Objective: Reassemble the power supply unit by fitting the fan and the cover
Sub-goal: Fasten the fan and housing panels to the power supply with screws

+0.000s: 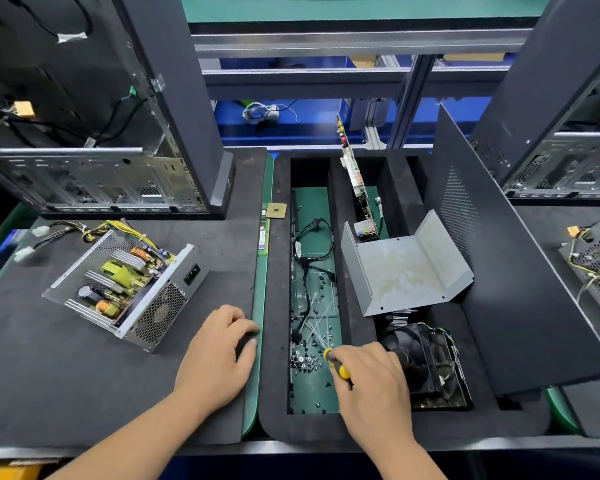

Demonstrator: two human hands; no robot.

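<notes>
The open power supply unit (125, 282) lies tilted on the black mat at the left, its circuit board and coils exposed. Its grey bent metal cover (409, 268) rests across the foam tray at the right. A black fan (430, 362) sits in the compartment just below the cover. My right hand (371, 379) grips a yellow-and-black screwdriver (336, 363), held over the pile of loose screws (305, 360) and beside the fan. My left hand (219, 351) rests palm down on the mat's right edge, its fingers slightly curled with nothing seen in them.
The black foam tray (278, 375) holds cables (312, 237) and screws in its green-floored slot, and an upright circuit card (355, 181). A CPU chip (277, 210) and a memory stick (263, 237) lie near the tray. Computer cases stand at the back left and right. A second power supply (596, 268) is at the far right.
</notes>
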